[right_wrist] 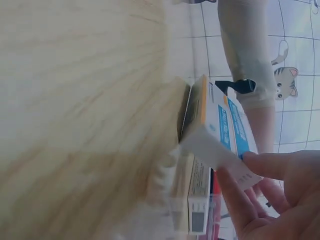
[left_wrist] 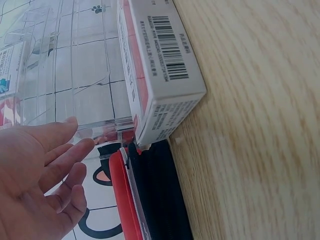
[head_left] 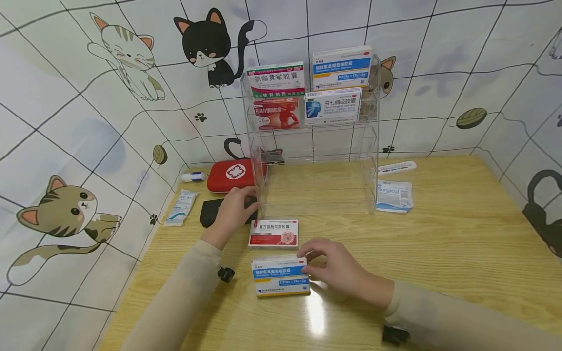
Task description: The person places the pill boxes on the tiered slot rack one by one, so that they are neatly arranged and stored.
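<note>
One blue-and-white box (head_left: 280, 277) is pinched in the right hand (head_left: 340, 270) — the left hand (head_left: 232, 210), loose-fingered, is beside a clear rack (head_left: 369, 165).

**Half of this stuff can't be made out, ugh**

In the head view, the black case (head_left: 210, 213) is partly covered by the left hand (head_left: 234, 209), and a bit of the blue-and-white box's (head_left: 280, 278) right edge is blocked by the right hand (head_left: 339, 269). From the left wrist, the red-and-white box (left_wrist: 162, 70) gets chopped by the top edge, the red pouch (left_wrist: 127, 202) by the bottom. On the right wrist, the tabletop (right_wrist: 80, 110) is badly blurred.
</note>
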Demonstrator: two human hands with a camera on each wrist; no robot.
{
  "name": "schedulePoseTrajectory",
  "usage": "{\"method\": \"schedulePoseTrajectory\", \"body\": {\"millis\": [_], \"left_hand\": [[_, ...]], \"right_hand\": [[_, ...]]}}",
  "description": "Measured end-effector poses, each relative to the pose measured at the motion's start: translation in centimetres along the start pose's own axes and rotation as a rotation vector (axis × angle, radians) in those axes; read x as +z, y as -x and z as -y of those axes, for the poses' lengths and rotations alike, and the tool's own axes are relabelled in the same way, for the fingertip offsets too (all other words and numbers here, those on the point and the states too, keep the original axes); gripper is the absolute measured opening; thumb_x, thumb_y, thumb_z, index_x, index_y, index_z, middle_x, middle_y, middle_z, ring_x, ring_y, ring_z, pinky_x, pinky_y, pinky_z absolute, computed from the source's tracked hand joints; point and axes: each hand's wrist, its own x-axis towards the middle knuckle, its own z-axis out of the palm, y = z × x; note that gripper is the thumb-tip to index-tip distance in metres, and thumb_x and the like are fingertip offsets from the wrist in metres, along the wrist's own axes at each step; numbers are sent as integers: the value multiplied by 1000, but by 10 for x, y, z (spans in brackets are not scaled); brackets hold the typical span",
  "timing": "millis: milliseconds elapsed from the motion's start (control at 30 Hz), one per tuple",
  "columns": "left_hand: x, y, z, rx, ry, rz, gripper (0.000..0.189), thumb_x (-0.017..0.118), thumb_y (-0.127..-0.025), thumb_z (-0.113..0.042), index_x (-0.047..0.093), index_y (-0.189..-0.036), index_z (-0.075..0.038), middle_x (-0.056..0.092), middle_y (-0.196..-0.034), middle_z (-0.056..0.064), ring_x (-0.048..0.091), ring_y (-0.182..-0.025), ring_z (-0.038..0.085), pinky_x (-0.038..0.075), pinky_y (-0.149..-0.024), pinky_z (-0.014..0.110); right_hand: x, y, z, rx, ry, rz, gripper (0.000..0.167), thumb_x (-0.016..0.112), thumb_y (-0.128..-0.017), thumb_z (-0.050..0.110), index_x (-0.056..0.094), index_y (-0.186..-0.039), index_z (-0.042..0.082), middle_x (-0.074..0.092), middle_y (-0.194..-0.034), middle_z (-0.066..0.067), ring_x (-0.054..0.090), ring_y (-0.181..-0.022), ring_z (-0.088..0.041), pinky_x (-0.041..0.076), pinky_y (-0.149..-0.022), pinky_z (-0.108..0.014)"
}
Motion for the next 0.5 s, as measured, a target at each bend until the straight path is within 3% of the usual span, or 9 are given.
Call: {"method": "schedulePoseTrajectory", "body": {"millis": [233, 500], "left_hand": [[-1, -2, 0, 28, 10, -10, 46, 78, -93, -25, 65, -136, -17, 72, -120, 2, 59, -108, 24, 56, -91, 42], [0, -1, 0, 19, 0, -1, 49, 78, -93, -25, 63, -139, -16, 72, -121, 3, 60, -110, 24, 57, -93, 43]], "right_hand": [[-38, -18, 17, -120, 86, -164, 30, 79, -87, -1, 73, -112, 15, 69, -124, -4, 70, -110, -25, 62, -82, -25], [-100, -68, 51, -354, 169, -435, 22, 77, -92, 8, 76, -113, 11, 69, -126, -4, 69, -112, -20, 60, -85, -22]]}}
